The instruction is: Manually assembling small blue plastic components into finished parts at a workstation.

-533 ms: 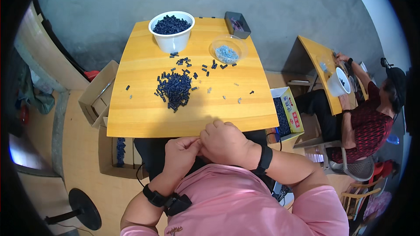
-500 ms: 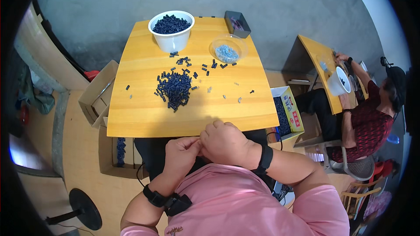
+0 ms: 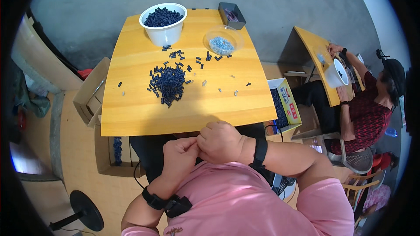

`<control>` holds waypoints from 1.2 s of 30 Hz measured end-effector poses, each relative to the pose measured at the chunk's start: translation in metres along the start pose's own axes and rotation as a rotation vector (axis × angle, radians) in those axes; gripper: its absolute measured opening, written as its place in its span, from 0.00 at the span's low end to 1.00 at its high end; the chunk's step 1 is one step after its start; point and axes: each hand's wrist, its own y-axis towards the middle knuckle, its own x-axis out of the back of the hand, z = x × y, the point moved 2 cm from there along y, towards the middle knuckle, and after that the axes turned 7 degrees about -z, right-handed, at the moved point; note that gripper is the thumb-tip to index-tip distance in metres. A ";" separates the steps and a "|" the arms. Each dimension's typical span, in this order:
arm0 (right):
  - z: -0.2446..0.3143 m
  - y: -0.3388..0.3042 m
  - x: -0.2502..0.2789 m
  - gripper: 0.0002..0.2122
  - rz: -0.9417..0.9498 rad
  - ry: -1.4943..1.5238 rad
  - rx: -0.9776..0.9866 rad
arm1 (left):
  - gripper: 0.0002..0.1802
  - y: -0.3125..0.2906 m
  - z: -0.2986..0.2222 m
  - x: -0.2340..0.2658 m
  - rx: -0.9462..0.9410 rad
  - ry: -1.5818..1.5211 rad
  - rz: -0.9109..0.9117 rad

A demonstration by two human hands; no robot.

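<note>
My left hand (image 3: 179, 155) and my right hand (image 3: 220, 141) meet at the near edge of the wooden table (image 3: 131, 116), fingers closed against each other. Whatever they pinch is hidden between the fingers. Beyond them lies a heap of small black cylindrical pieces (image 3: 168, 84), with several strays around it. Tiny silvery parts (image 3: 204, 83) lie scattered to the right of the heap. At the back left a white tub (image 3: 163, 32) is full of the same black pieces. A clear round bowl (image 3: 223, 41) to its right holds small bluish-silver parts.
A dark open box (image 3: 232, 16) stands at the far right corner. Cardboard boxes (image 3: 105, 150) are on the floor at left, and a yellow-green carton (image 3: 286, 105) of black pieces at right. A co-worker (image 3: 365, 109) sits at another table (image 3: 321, 74) with a white tub (image 3: 336, 73).
The view has shifted slightly, so the table and its contents sit a little further left and higher. My hands stay together in the same closed pose.
</note>
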 end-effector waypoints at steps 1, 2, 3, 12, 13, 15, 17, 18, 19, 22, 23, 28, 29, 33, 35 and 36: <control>0.001 0.002 -0.001 0.10 0.004 0.006 -0.001 | 0.08 0.000 0.000 0.001 -0.002 0.022 0.002; 0.002 0.006 0.000 0.09 -0.018 -0.050 -0.020 | 0.08 0.001 -0.001 0.002 0.005 0.022 -0.002; 0.002 0.009 -0.001 0.09 -0.039 -0.100 -0.033 | 0.08 0.004 -0.002 0.004 0.000 -0.037 -0.047; 0.001 0.025 -0.006 0.12 0.097 0.062 -0.039 | 0.07 -0.002 0.000 0.044 0.267 -0.334 -0.157; 0.001 0.025 -0.004 0.12 0.100 0.073 -0.034 | 0.08 -0.001 0.002 0.060 0.278 -0.384 -0.265; -0.005 0.021 -0.002 0.11 0.075 0.103 -0.218 | 0.08 -0.004 0.018 0.103 0.279 -0.487 -0.450; -0.014 0.008 -0.007 0.09 0.117 0.113 -0.271 | 0.08 -0.010 0.047 0.151 0.310 -0.570 -0.614; -0.019 0.001 -0.010 0.08 0.155 0.117 -0.322 | 0.08 -0.014 0.059 0.174 0.350 -0.596 -0.706; -0.021 -0.004 -0.011 0.07 0.162 0.113 -0.338 | 0.10 -0.018 0.082 0.201 0.389 -0.644 -0.754; -0.026 -0.016 -0.015 0.06 0.158 0.129 -0.333 | 0.14 -0.016 0.124 0.248 0.456 -0.654 -0.868; -0.025 -0.017 -0.016 0.06 0.160 0.130 -0.336 | 0.16 -0.015 0.134 0.260 0.479 -0.618 -0.928; -0.025 -0.011 -0.016 0.06 0.163 0.156 -0.368 | 0.19 -0.006 0.187 0.310 0.578 -0.710 -0.966; -0.025 -0.008 -0.016 0.06 0.165 0.149 -0.373 | 0.17 -0.004 0.185 0.309 0.416 -0.721 -1.014; -0.029 0.004 -0.017 0.06 0.165 0.169 -0.373 | 0.14 0.017 0.065 0.216 0.051 -0.625 -0.935; -0.032 0.017 -0.021 0.06 0.131 0.178 -0.363 | 0.13 0.025 0.033 0.178 0.045 -0.598 -0.799; -0.036 0.025 -0.024 0.05 0.070 0.165 -0.354 | 0.12 0.030 0.026 0.159 0.084 -0.606 -0.748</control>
